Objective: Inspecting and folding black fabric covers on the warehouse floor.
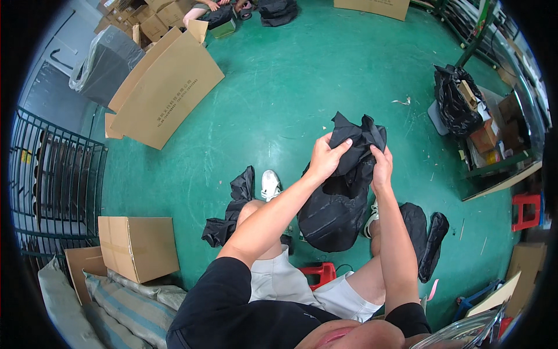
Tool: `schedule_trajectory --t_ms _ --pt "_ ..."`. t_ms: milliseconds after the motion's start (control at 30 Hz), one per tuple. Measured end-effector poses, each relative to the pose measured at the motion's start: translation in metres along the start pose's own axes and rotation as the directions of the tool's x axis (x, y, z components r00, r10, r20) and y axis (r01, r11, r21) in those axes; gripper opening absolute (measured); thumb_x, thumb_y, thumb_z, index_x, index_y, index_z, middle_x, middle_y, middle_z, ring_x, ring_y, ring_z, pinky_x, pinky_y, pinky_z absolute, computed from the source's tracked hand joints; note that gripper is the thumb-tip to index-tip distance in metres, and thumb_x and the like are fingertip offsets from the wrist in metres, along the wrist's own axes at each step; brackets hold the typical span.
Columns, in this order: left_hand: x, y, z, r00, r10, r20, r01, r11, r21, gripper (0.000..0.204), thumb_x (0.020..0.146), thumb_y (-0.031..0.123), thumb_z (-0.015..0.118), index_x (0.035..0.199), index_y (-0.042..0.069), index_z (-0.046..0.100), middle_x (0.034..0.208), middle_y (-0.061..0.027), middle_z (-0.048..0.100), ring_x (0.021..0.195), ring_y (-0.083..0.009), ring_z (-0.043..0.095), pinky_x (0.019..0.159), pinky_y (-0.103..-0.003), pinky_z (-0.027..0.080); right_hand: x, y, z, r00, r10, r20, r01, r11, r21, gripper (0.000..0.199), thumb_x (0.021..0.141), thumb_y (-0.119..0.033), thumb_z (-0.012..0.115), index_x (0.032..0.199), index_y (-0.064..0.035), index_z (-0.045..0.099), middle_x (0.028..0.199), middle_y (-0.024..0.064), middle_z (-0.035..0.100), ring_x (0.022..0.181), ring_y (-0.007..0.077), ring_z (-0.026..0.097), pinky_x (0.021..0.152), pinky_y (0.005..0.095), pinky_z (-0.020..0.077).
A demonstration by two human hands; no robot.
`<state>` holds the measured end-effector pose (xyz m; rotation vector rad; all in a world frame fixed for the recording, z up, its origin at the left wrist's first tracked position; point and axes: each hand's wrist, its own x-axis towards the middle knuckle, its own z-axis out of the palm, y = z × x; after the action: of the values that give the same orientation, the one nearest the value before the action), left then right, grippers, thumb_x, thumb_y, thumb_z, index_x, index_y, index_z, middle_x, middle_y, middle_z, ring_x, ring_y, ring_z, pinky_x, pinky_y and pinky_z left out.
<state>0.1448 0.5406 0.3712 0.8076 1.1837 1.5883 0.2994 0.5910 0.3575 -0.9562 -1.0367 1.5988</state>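
Both hands grip a piece of thin black fabric (354, 136) in front of me, above the floor. My left hand (329, 156) is closed on its left side, the thumb lying on top. On the right side, my right hand (381, 166) pinches the cloth between thumb and fingers. Just below hangs or rests a larger, rounded black bundle (332, 220) between my legs; I cannot tell whether it joins the held fabric. Crumpled black fabric (242, 187) lies by my left leg. Beside my right leg are a flat rounded black piece (414, 227) and a long narrow one (434, 244).
A red stool (319, 274) shows between my thighs. Cardboard boxes (165, 93) (139, 249) and a wire rack (58, 174) stand to the left. To the right are a black-lined bin (450, 102) and a red stool (526, 212). Another person's hands (216, 4) show at the far edge.
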Motion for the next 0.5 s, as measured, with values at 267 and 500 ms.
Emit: schedule_trajectory --t_ms 267,500 --pt "0.001 -0.004 -0.001 1.0 0.002 -0.005 -0.002 0.999 0.036 0.022 0.089 0.014 0.069 0.103 -0.004 0.068 0.092 -0.0037 0.07 0.08 -0.0091 0.063 0.072 -0.028 0.052 0.003 0.009 -0.005 0.999 0.002 -0.043 -0.002 1.0 0.018 0.044 0.093 -0.018 0.054 0.131 0.0032 0.055 0.127 0.0079 0.059 0.116 0.0179 0.051 0.105 0.0294 0.0324" --pt "0.0 -0.001 0.002 1.0 0.015 -0.01 -0.015 1.0 0.02 0.023 0.09 0.014 0.069 0.104 -0.004 0.068 0.095 -0.0049 0.071 0.082 -0.0097 0.063 0.075 -0.027 0.052 0.007 0.018 -0.012 0.997 0.023 -0.078 -0.018 0.998 0.053 0.045 0.094 -0.023 0.055 0.131 0.0029 0.055 0.127 0.0084 0.059 0.118 0.0191 0.05 0.106 0.0306 0.0311"
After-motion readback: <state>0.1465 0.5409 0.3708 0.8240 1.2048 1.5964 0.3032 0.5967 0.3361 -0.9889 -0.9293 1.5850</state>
